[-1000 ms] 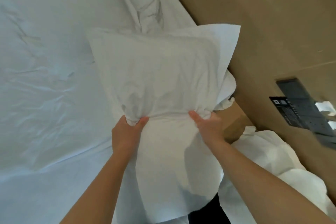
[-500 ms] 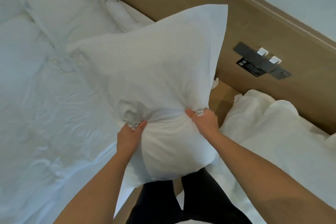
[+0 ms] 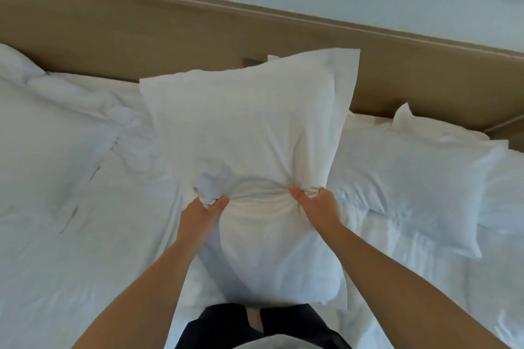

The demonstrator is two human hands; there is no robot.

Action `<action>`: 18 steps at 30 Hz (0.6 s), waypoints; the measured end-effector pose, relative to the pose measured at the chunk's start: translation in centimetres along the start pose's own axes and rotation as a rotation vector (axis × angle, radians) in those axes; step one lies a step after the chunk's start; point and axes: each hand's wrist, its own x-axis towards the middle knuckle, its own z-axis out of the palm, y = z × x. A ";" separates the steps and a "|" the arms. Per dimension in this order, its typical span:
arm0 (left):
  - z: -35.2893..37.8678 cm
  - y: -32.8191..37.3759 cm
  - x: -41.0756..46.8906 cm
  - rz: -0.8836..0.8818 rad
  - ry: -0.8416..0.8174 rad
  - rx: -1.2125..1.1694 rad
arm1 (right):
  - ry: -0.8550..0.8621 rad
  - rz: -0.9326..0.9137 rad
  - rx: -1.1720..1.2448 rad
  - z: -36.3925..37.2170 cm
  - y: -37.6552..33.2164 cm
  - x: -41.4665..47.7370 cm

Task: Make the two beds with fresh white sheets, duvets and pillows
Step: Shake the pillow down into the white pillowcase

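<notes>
I hold a large white pillow (image 3: 249, 133) upright in front of me, between the two beds. My left hand (image 3: 202, 211) pinches a bunch of its case on the left side. My right hand (image 3: 316, 205) grips the fabric on the right side. The left bed (image 3: 71, 235) carries a rumpled white duvet and sheet. On the right bed (image 3: 419, 278) a second white pillow (image 3: 411, 178) lies near the headboard. The pillow hides the gap between the beds.
A long tan wooden headboard (image 3: 141, 34) runs behind both beds, with a pale wall above it. My dark trousers (image 3: 255, 326) show at the bottom, in the narrow gap between the beds.
My view has swung right and up from the left bed to face the headboard squarely. The pillow stayed in both hands and now hangs centred between the beds, covering the wall switch panel.
</notes>
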 end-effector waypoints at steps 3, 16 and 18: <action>1.9 0.3 -1.2 0.069 -0.069 0.086 | 0.086 0.080 0.126 -1.6 4.5 -2.4; 15.2 6.8 -11.3 0.394 -0.355 0.307 | 0.537 0.328 0.468 -10.6 20.3 -11.2; 19.2 8.2 -13.1 0.463 -0.389 0.313 | 0.630 0.362 0.537 -13.0 22.7 -11.4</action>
